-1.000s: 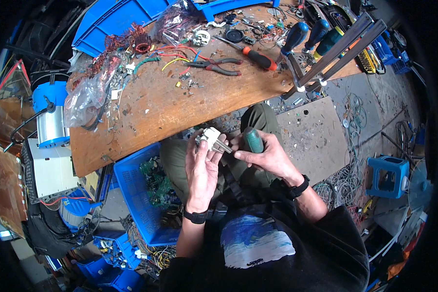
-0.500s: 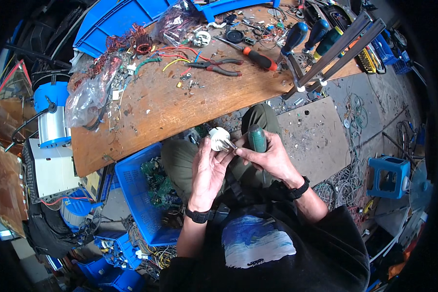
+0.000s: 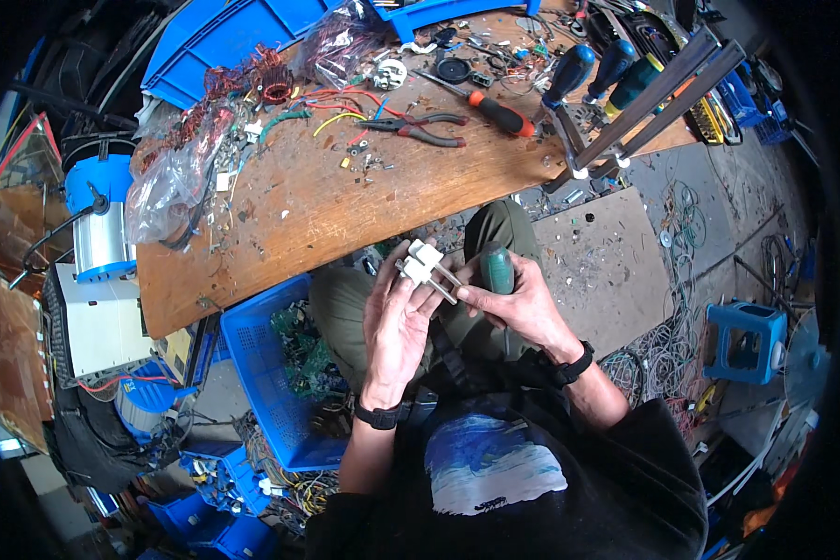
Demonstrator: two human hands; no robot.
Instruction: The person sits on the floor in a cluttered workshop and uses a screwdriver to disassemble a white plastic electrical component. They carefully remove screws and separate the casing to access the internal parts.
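In front of my lap, my left hand (image 3: 397, 322) supports a white plastic piece with metal prongs (image 3: 419, 265), which looks like the inside of a plug. Its two prongs point down and right, toward my other hand. My right hand (image 3: 528, 303) is wrapped round a screwdriver (image 3: 497, 268) with a green handle, held upright; its thin shaft runs down below the fist. The right thumb and forefinger also reach the prong tips. How firmly the left fingers grip is partly hidden behind the white piece.
Pliers (image 3: 414, 127), an orange-and-black screwdriver (image 3: 500, 114) and scrap wires lie on the wooden table (image 3: 327, 224). Clamps (image 3: 639, 103) stand at its right edge. A blue basket (image 3: 259, 383) with circuit boards sits left of my legs. A blue stool (image 3: 745, 339) stands right, near tangled cables.
The white piece has turned in my fingers: its round face showed before, and now its blocky side and both prongs show. The screwdriver has barely moved.
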